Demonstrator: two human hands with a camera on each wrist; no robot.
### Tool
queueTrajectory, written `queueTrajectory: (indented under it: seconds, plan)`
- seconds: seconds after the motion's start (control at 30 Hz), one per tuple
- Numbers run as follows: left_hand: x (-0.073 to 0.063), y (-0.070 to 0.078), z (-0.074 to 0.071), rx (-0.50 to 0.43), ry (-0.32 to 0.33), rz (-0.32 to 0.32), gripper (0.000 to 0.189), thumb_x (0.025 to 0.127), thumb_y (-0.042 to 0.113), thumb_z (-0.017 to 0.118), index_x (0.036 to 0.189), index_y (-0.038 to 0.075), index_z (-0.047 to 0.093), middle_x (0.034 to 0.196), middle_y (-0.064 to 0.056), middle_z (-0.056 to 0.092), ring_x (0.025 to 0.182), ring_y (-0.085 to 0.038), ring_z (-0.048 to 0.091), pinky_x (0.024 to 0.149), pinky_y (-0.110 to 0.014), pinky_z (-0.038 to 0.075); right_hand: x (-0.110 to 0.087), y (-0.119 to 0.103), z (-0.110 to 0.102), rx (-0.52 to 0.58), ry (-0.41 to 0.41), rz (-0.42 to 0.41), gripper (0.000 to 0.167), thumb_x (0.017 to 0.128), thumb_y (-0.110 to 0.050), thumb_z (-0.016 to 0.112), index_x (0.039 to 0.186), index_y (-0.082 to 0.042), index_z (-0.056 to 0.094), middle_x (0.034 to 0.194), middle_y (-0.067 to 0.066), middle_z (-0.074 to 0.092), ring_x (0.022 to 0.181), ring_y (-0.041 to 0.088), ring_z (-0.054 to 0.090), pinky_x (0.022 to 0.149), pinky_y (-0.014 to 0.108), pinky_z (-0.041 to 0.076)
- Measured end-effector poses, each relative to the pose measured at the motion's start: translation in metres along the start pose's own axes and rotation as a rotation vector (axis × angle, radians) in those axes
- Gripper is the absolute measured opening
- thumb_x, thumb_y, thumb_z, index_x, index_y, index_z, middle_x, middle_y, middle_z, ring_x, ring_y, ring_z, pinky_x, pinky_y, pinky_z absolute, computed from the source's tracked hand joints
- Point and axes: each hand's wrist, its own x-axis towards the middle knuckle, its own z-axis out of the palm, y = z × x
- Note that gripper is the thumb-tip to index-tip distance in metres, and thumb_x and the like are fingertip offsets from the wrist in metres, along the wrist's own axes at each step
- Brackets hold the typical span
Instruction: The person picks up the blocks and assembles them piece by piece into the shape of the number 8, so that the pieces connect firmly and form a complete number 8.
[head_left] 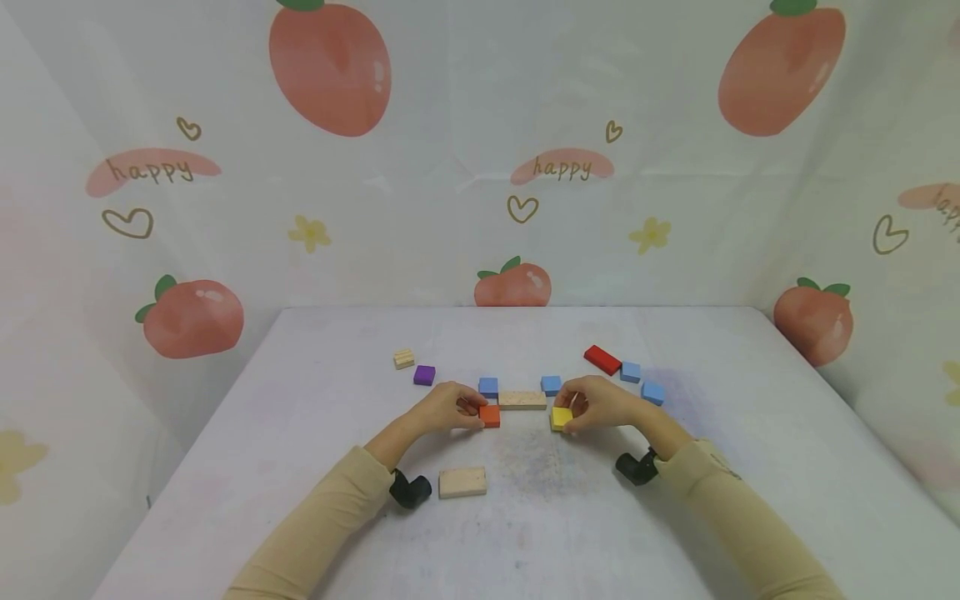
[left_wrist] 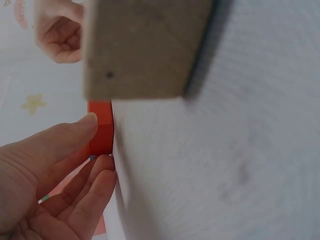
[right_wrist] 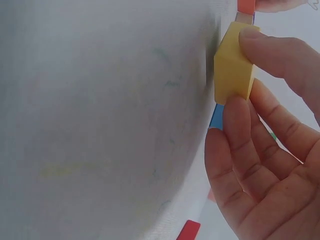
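My left hand (head_left: 448, 408) pinches an orange-red block (head_left: 490, 417) between thumb and fingers. In the left wrist view, the thumb presses one side of that orange-red block (left_wrist: 101, 130), low against the table surface. My right hand (head_left: 600, 402) grips a yellow block (head_left: 561, 419); its thumb and fingertips hold opposite sides of the yellow block (right_wrist: 234, 65) in the right wrist view. Between and just beyond the two hands lies a long wooden block (head_left: 522, 401). One blue block (head_left: 488, 387) sits behind its left end, another blue block (head_left: 551, 385) behind its right end.
Nearer the front lies a flat wooden block (head_left: 462, 482), beside the left wrist. A purple block (head_left: 424, 375) and a ribbed wooden piece (head_left: 404, 358) are at back left. At back right are a long red block (head_left: 602, 359) and two blue blocks (head_left: 652, 392).
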Motion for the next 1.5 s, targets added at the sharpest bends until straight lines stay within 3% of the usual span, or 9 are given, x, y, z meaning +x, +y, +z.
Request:
queueTrajectory:
  seconds: [0.93,1.2,1.5]
  plan:
    - [-0.0006,0.0008,0.0,-0.007,0.003,-0.021,0.031,0.081,0.012,0.071,0.109,0.001,0.067,0.105,-0.012,0.068,0.09,-0.016,0.062,0.083,-0.027,0.053,0.0056,0.0011,0.0023,-0.019,0.023,-0.014,0.028,0.077,-0.018,0.075,0.101,-0.006,0.065,0.092,0.003,0.064,0.077,0.01,0.053,0.069,0.017,0.048]
    - [-0.0008,0.0006,-0.0004,-0.01,-0.001,0.01,0.031,0.081,0.01,0.071,0.109,-0.002,0.066,0.106,-0.014,0.068,0.093,-0.021,0.064,0.083,-0.028,0.053,0.0055,0.0013,0.0026,-0.019,0.027,-0.028,0.028,0.077,-0.019,0.076,0.099,-0.006,0.066,0.091,0.003,0.065,0.076,0.009,0.054,0.068,0.017,0.048]
    - [-0.0001,0.0015,-0.0008,-0.022,0.001,-0.024,0.033,0.08,0.011,0.072,0.111,-0.001,0.066,0.106,-0.014,0.068,0.092,-0.018,0.063,0.082,-0.028,0.053,0.0069,0.0019,0.0022,-0.018,0.026,-0.011,0.028,0.077,-0.021,0.075,0.1,-0.007,0.066,0.092,0.003,0.064,0.077,0.011,0.054,0.069,0.017,0.048]
